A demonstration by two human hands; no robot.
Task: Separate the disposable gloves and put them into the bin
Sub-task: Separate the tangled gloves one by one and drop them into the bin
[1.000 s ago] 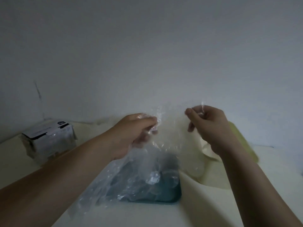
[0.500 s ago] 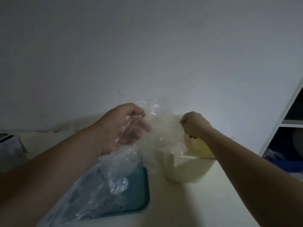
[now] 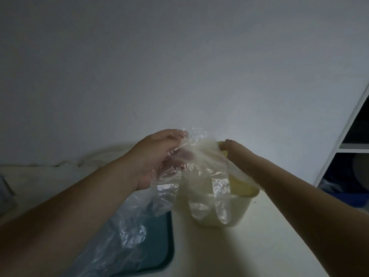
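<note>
Pale wall (image 3: 179, 56) rises behind the cream counter (image 3: 229, 256), and a white shelf unit (image 3: 348, 134) stands past the counter's right side. A teal tray (image 3: 164, 246) lies toward the near left. Its right rim is just beside the left wall of the cream bin (image 3: 240, 208), whose yellow lid (image 3: 242, 187) is tilted open at the back. The left hand (image 3: 157, 156) is raised above the tray's far right corner. Its fingers are curled round a bundle of gloves (image 3: 129, 236) of clear film that trails down under the forearm onto the tray. The right hand (image 3: 236, 151) is over the bin's far rim, pinching the edge of a single glove (image 3: 201, 186). This glove stretches between both hands, and its fingers hang in front of the bin's mouth and near wall. A strip of counter shows between the tray's right rim and the right forearm.
</note>
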